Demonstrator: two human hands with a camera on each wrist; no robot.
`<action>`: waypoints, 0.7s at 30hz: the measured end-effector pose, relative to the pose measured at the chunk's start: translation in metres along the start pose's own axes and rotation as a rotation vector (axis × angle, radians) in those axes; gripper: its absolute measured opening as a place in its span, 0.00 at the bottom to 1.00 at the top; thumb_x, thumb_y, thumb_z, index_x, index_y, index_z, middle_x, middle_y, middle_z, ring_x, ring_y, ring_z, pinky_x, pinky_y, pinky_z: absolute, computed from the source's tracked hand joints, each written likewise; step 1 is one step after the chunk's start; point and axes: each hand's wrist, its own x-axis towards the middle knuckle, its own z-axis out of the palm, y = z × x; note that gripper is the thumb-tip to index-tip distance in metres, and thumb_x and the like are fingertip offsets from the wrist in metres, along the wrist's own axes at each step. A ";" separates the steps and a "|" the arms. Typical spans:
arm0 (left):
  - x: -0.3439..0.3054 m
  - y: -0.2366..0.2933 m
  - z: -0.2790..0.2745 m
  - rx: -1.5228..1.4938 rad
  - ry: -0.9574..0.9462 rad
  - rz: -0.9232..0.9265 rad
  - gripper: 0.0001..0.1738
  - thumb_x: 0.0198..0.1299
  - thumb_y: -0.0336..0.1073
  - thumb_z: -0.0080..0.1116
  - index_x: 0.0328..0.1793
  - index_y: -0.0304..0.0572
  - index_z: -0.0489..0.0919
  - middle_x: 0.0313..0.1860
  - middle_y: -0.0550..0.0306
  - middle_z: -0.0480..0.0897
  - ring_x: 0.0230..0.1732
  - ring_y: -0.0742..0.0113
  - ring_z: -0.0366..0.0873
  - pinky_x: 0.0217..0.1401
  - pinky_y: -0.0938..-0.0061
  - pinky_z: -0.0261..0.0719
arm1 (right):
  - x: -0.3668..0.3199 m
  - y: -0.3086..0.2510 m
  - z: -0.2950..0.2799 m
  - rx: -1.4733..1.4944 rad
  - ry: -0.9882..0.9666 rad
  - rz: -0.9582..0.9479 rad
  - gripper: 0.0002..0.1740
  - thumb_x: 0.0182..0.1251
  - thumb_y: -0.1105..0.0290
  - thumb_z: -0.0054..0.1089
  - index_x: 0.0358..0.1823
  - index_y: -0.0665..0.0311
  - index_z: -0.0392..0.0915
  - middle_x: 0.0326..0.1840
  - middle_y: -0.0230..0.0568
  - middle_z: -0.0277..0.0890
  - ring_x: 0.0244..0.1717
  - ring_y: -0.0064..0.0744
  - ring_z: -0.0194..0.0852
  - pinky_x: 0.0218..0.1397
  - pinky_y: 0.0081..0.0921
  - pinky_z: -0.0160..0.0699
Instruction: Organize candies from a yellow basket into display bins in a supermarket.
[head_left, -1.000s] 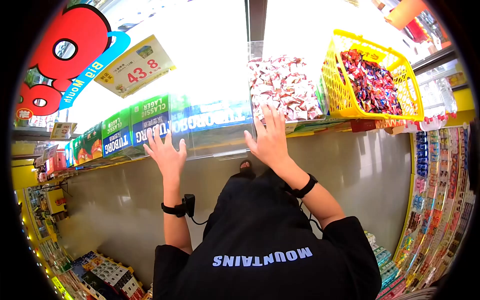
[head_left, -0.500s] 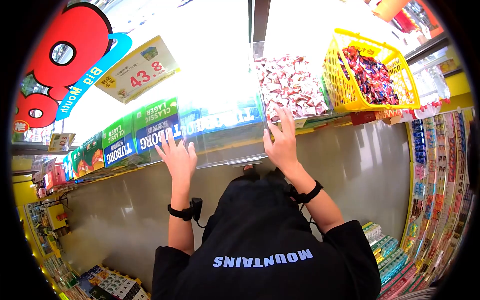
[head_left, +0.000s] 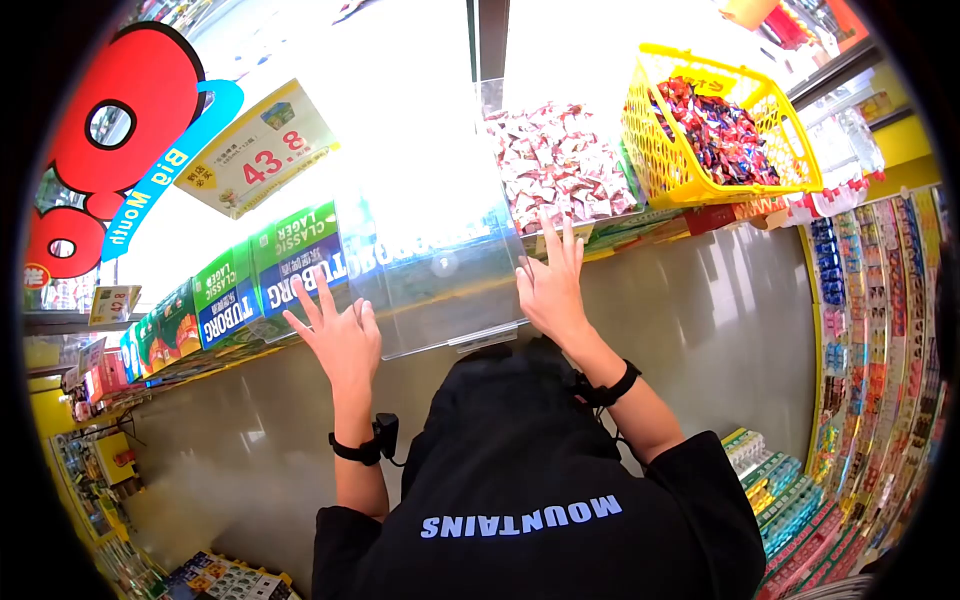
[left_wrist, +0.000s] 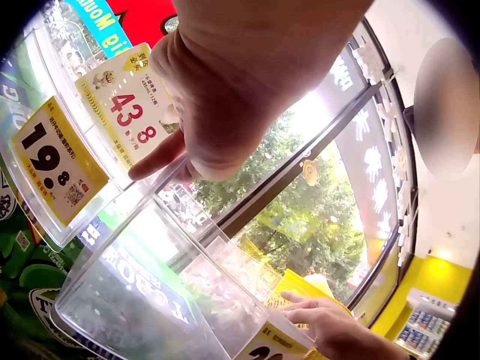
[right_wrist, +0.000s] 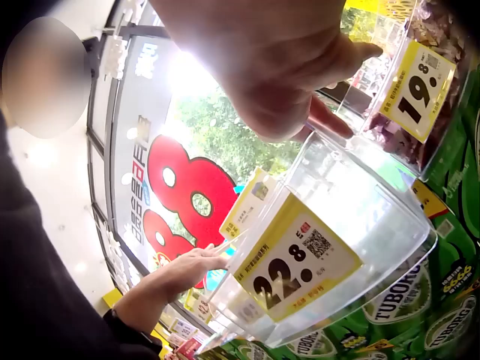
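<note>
A clear plastic bin (head_left: pixel 450 295) with no contents visible stands out past the front of the Tuborg boxes, between the two hands. My left hand (head_left: pixel 345 335) is at its left side, fingers spread and mostly straight. On the right side, my right hand (head_left: pixel 553 295) has its fingers extended along the rim beside the candy bin. The left wrist view shows a fingertip of the left hand (left_wrist: pixel 232 90) near the rim of the clear bin (left_wrist: pixel 97 300). A 22.8 price card (right_wrist: pixel 296 259) is on the bin's front in the right wrist view; the thumb's placement is partly hidden.
Wrapped candies (head_left: pixel 570 165) fill a bin at the right, beside a yellow basket (head_left: pixel 665 150) of darker wrapped sweets. Tuborg boxes (head_left: pixel 225 300) line the left, below a 43.8 sign (head_left: pixel 260 150). Stocked shelves (head_left: pixel 880 330) stand far right. Windows lie behind the display.
The clear bin has come toward my body, its front edge now further out from the boxes. Both hands have stayed at its sides and moved with it.
</note>
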 end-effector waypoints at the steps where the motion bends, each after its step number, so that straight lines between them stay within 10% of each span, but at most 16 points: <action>1: -0.004 -0.002 0.000 -0.013 0.014 0.023 0.15 0.72 0.45 0.62 0.45 0.50 0.97 0.93 0.48 0.59 0.96 0.39 0.38 0.91 0.26 0.30 | -0.005 -0.002 -0.008 0.004 -0.003 -0.007 0.14 0.70 0.68 0.65 0.48 0.73 0.90 0.93 0.58 0.48 0.92 0.74 0.35 0.86 0.83 0.39; 11: -0.031 -0.016 -0.045 -0.214 0.066 0.192 0.10 0.58 0.39 0.70 0.41 0.50 0.97 0.93 0.45 0.60 0.95 0.31 0.38 0.90 0.26 0.27 | -0.033 -0.027 -0.070 0.130 -0.053 -0.094 0.14 0.71 0.73 0.63 0.52 0.76 0.87 0.93 0.59 0.48 0.92 0.76 0.36 0.87 0.77 0.40; 21: -0.034 -0.009 -0.068 -0.403 0.154 0.289 0.14 0.51 0.36 0.68 0.16 0.42 0.82 0.90 0.40 0.66 0.94 0.28 0.42 0.91 0.29 0.24 | -0.056 -0.019 -0.120 0.292 -0.164 0.017 0.12 0.75 0.71 0.62 0.53 0.68 0.89 0.93 0.56 0.51 0.92 0.72 0.40 0.90 0.68 0.41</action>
